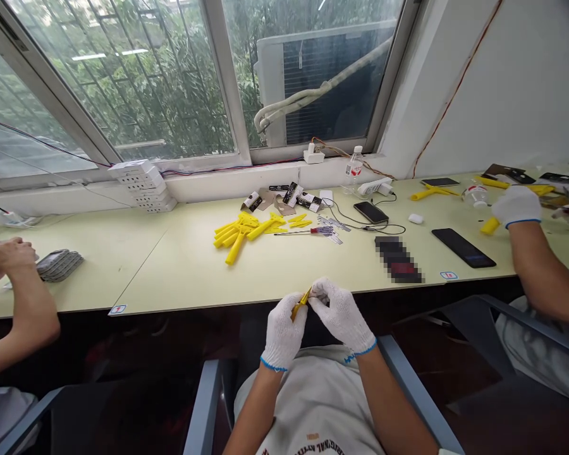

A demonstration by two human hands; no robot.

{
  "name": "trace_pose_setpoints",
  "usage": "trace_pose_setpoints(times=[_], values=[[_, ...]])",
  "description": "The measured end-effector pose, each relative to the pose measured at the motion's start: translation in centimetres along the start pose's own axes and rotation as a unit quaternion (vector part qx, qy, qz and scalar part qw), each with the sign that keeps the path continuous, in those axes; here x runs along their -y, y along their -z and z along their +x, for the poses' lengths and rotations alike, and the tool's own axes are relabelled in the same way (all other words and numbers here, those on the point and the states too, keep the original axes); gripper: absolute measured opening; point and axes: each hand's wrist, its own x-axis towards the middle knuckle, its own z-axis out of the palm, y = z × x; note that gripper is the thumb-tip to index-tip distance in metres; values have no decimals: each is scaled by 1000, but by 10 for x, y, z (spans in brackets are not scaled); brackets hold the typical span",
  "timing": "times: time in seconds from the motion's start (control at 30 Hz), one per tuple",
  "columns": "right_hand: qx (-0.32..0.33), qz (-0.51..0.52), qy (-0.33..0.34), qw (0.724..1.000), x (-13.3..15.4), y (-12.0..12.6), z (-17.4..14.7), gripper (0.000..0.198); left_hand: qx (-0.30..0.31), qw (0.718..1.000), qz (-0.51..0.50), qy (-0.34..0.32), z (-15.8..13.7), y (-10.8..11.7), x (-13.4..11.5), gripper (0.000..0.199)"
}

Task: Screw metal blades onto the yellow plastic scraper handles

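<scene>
Both of my hands wear white knit gloves with blue cuffs and are held together in front of the table edge, above my lap. My left hand (pixel 284 330) is closed around a small, narrow yellow plastic piece (pixel 301 303), which stands tilted. At the piece's upper end, the fingers of my right hand (pixel 339 315) are pinched together; the exact contact is partly hidden. Beyond them on the table is a pile of yellow plastic handles (pixel 237 237). Flat yellow pieces (pixel 299 222), a screwdriver (pixel 308 231) and thin metal blades (pixel 332 227) lie beside the pile.
Small black-and-white boxes (pixel 291 194) lie behind the pile. On the right are a phone with a cable (pixel 370 212), another phone (pixel 463 247) and a bottle (pixel 354 165). A gloved co-worker's hand (pixel 518 205) works there; a bare-handed person (pixel 16 259) sits left.
</scene>
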Motion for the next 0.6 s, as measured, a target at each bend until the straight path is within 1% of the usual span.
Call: trace_pose_setpoints(times=[0.13,0.3,0.43,0.5,0.6], values=[[12,-8,3,1000,-2,5,1,3,6,1000,-13,6,0,-1,-5,20],[9,-12,21,1000,-1,1,2,7,3,997,-64,38,-2,-7,-9,20],[9,3,25,1000,-1,0,1,3,10,997,-70,41,-1,-7,-12,21],[6,18,15,1000,-1,4,5,5,18,997,-68,37,4,-3,-14,19],[-8,7,-1,1000,6,17,20,15,41,997,-62,25,20,5,-22,15]])
